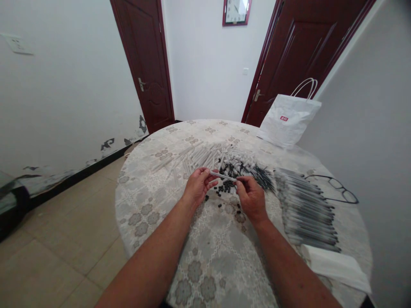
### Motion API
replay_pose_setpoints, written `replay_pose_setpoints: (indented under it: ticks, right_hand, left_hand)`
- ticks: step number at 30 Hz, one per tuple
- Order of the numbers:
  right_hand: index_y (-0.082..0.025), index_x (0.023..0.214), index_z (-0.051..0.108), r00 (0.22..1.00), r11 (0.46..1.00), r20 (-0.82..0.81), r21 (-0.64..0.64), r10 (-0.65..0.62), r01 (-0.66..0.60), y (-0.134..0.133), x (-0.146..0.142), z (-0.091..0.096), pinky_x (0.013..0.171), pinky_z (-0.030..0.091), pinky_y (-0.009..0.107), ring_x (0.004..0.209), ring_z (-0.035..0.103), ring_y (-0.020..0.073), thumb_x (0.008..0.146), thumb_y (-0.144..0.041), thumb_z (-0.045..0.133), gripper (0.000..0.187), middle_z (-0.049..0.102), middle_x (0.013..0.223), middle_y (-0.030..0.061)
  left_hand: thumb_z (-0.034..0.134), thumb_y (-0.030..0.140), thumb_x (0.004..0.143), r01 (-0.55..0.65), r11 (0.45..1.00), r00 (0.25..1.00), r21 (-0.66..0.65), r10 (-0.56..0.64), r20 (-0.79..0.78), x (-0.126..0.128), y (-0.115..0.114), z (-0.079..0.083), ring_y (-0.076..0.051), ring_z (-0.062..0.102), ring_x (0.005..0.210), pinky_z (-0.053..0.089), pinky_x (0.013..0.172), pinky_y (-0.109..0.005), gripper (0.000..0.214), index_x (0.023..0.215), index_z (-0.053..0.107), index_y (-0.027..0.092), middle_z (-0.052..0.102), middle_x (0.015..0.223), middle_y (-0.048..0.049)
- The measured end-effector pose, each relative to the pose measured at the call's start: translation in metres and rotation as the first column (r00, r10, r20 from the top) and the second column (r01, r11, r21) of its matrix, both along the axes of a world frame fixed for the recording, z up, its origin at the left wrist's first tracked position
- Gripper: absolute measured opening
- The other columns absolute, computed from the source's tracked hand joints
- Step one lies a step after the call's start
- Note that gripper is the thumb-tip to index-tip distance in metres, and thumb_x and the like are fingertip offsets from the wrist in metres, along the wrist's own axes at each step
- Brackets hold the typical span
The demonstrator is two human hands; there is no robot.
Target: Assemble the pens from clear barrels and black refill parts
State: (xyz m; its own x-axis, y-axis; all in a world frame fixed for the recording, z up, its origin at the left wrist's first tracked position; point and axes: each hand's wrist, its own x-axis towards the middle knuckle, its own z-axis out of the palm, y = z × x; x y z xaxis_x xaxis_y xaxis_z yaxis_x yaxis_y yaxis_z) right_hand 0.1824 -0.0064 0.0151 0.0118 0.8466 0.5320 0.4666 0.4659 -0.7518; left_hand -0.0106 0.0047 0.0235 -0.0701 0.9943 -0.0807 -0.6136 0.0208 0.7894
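My left hand (198,186) pinches one end of a thin white pen tube (223,176), held level just above the round table (167,205). My right hand (250,196) is closed at the tube's other end, fingertips together on it. Behind my hands lies a heap of white tubes (199,157). Beside that heap is a pile of dark refills (253,171), and small black caps (224,187) are scattered right under my hands. To my right a row of assembled pens (305,209) lies side by side.
A pair of glasses (337,188) rests at the table's right edge. A white paper bag (289,117) stands at the back right. A white folded cloth or paper (337,265) lies at the front right. Two dark red doors and white walls stand behind.
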Motion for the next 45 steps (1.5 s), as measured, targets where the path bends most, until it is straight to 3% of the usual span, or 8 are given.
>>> replay_pose_setpoints:
  ticks: [5,10,15,19,23,30,38,45]
  right_hand:
    - [-0.021,0.111,0.068,0.948,0.977,0.299,0.144,0.108,-0.156,0.001,-0.002,-0.006,0.083,0.053,0.032,0.087,0.07,0.0199,0.093,-0.031,0.053,0.025,0.075,0.101,0.0074]
    - [-0.021,0.116,0.068,0.934,0.969,0.32,0.131,0.157,-0.208,-0.004,-0.009,-0.005,0.09,0.053,0.036,0.096,0.071,0.0218,0.095,-0.03,0.05,0.029,0.074,0.106,0.0089]
    - [-0.021,0.112,0.068,0.977,0.963,0.016,-0.172,0.214,-0.208,-0.008,-0.015,-0.001,0.065,0.057,0.031,0.062,0.069,0.0171,0.092,-0.039,0.054,0.03,0.075,0.083,0.0048]
    - [-0.017,0.107,0.065,0.863,0.809,-0.442,-0.397,0.245,-0.434,-0.002,-0.018,-0.006,0.047,0.052,0.026,0.053,0.062,0.0146,0.085,-0.045,0.062,0.036,0.072,0.077,0.0044]
    - [-0.017,0.103,0.063,0.785,0.719,-0.574,-0.442,0.233,-0.536,0.003,-0.015,-0.005,0.044,0.048,0.023,0.05,0.059,0.0127,0.083,-0.044,0.063,0.033,0.07,0.074,0.0017]
    - [-0.022,0.092,0.07,0.95,0.937,0.119,-0.235,0.29,-0.257,-0.001,-0.004,0.025,0.065,0.047,0.023,0.071,0.065,0.0141,0.09,-0.03,0.056,0.016,0.073,0.081,-0.0001]
    - [-0.021,0.091,0.071,0.729,0.978,0.653,-0.12,0.206,-0.169,-0.004,0.028,0.058,0.076,0.043,0.025,0.084,0.063,0.0172,0.087,-0.021,0.062,0.01,0.07,0.088,0.0042]
    - [-0.02,0.092,0.072,0.63,0.991,0.767,0.057,-0.121,0.12,0.014,0.135,0.072,0.084,0.043,0.028,0.089,0.06,0.0186,0.087,-0.019,0.061,0.012,0.067,0.089,0.0068]
  left_hand:
    - [0.068,0.028,0.085,-0.063,0.998,0.998,0.027,0.064,-0.009,-0.008,0.004,-0.002,-0.021,0.071,0.096,0.059,0.072,-0.03,0.024,0.103,0.061,0.014,0.071,0.114,-0.0157]
    - [0.069,0.029,0.085,-0.082,0.996,0.996,0.034,0.083,-0.024,-0.013,0.006,-0.002,-0.023,0.071,0.097,0.058,0.082,-0.034,0.024,0.103,0.064,0.013,0.072,0.109,-0.0157]
    - [0.069,0.03,0.086,-0.08,0.996,0.996,0.035,0.081,-0.035,-0.013,0.006,-0.004,-0.023,0.072,0.097,0.058,0.086,-0.037,0.025,0.103,0.064,0.013,0.072,0.106,-0.0153]
    - [0.07,0.032,0.085,-0.074,0.995,0.996,0.063,0.077,-0.048,-0.013,0.006,-0.004,-0.024,0.071,0.099,0.058,0.085,-0.038,0.027,0.103,0.063,0.013,0.072,0.107,-0.0159]
    - [0.068,0.033,0.085,-0.05,0.996,0.995,0.071,0.056,-0.085,-0.01,0.003,0.005,-0.025,0.071,0.098,0.06,0.078,-0.035,0.028,0.104,0.062,0.014,0.072,0.107,-0.0153]
    - [0.069,0.045,0.081,0.078,0.99,0.925,0.115,-0.029,-0.378,-0.002,-0.005,0.013,-0.022,0.069,0.092,0.061,0.075,-0.036,0.043,0.112,0.067,0.015,0.071,0.109,-0.0124]
    - [0.075,0.047,0.073,0.257,0.963,0.767,0.081,-0.153,-0.623,0.007,-0.009,0.013,-0.022,0.069,0.08,0.06,0.074,-0.037,0.042,0.105,0.073,0.019,0.073,0.087,-0.0063]
    - [0.071,0.049,0.075,0.108,0.992,0.746,0.066,-0.037,-0.665,-0.002,-0.005,0.013,-0.022,0.069,0.077,0.06,0.067,-0.035,0.041,0.098,0.072,0.015,0.075,0.092,-0.0099]
